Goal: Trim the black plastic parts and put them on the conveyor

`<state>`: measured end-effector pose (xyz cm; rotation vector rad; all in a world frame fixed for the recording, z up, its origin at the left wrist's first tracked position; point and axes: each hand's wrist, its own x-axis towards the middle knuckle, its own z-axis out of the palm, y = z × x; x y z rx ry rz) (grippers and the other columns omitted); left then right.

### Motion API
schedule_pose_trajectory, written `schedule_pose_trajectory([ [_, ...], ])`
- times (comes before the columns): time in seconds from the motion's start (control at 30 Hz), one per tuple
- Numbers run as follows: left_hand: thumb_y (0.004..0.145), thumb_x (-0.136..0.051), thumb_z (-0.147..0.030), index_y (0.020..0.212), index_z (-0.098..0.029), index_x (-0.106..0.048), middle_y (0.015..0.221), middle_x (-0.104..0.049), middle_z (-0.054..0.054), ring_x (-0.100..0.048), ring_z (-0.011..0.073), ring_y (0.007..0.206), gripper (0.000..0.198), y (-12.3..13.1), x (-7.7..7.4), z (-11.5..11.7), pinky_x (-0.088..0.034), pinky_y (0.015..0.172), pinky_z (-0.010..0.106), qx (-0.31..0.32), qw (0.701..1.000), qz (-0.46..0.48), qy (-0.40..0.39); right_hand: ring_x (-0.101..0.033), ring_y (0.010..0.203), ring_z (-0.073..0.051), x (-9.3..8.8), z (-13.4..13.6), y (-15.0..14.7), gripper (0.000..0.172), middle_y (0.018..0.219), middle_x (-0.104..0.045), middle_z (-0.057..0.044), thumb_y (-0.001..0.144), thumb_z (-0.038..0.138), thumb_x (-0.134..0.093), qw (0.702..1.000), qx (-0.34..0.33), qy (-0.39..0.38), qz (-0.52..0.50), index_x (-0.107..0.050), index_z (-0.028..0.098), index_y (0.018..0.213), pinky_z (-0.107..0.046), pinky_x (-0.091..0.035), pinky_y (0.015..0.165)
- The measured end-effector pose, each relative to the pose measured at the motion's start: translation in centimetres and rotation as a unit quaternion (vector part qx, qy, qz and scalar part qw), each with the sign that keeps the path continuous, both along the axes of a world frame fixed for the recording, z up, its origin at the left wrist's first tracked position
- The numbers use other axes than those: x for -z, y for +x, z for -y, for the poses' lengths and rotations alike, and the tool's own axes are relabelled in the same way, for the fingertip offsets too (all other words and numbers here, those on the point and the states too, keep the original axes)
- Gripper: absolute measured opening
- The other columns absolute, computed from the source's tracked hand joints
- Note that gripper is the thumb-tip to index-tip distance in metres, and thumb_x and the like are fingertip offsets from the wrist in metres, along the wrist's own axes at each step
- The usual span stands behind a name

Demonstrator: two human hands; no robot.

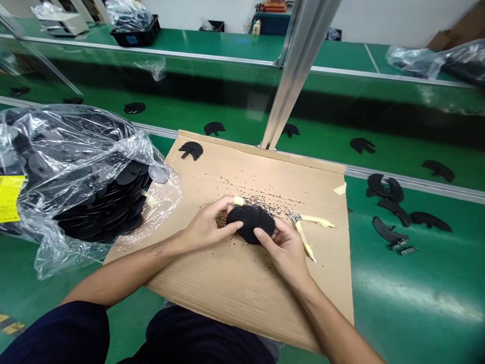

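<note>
Between them, my two hands hold a rounded black plastic part (250, 223) above a sheet of cardboard (227, 283). My left hand (214, 222) pinches its left edge, the thumb on top; a pale yellow wrap (238, 200) covers one fingertip. My right hand (282, 247) grips the right side, thumb on the face and fingers behind. Whether this is one piece or two stacked pieces I cannot tell. Small black scraps (265, 202) lie scattered beyond my hands. Just right of them rest cutting pliers (303, 225) with pale yellow handles, spread apart.
A clear plastic bag (76, 151) full of flat black discs (106, 207) takes up the left. One black curved piece (192, 150) lies at the cardboard's far left corner. More curved pieces (394, 207) sit on the green table at right. A metal post (286, 86) rises behind the cardboard.
</note>
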<state>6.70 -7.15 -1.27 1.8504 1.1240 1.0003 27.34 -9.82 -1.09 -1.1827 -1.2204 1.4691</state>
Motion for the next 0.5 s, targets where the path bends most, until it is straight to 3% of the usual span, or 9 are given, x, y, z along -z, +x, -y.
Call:
schedule_pose_trajectory([
  [0.27, 0.089, -0.07, -0.032, 0.116, -0.018, -0.061, 0.078, -0.064, 0.0, -0.061, 0.0131, 0.071, 0.032, 0.15, 0.17, 0.69, -0.053, 0.068, 0.026, -0.037, 0.99, -0.037, 0.131, -0.069, 0.085, -0.018, -0.14, 0.28, -0.35, 0.031, 0.092, -0.072, -0.003, 0.081, 0.047, -0.077, 1.0, -0.015, -0.008, -0.016, -0.07, 0.022, 0.097, -0.031, -0.059, 0.078],
  [0.5, 0.089, -0.069, -0.034, 0.113, -0.017, -0.059, 0.071, -0.061, -0.003, -0.058, 0.0116, 0.064, 0.031, 0.38, 0.21, 0.79, -0.05, 0.064, 0.024, -0.031, 0.994, -0.042, 0.094, -0.066, 0.081, -0.018, -0.11, 0.42, -0.46, 0.028, 0.086, -0.069, -0.002, 0.081, 0.047, -0.076, 1.0, -0.018, 0.002, 0.002, -0.069, 0.022, 0.091, -0.029, -0.057, 0.073],
])
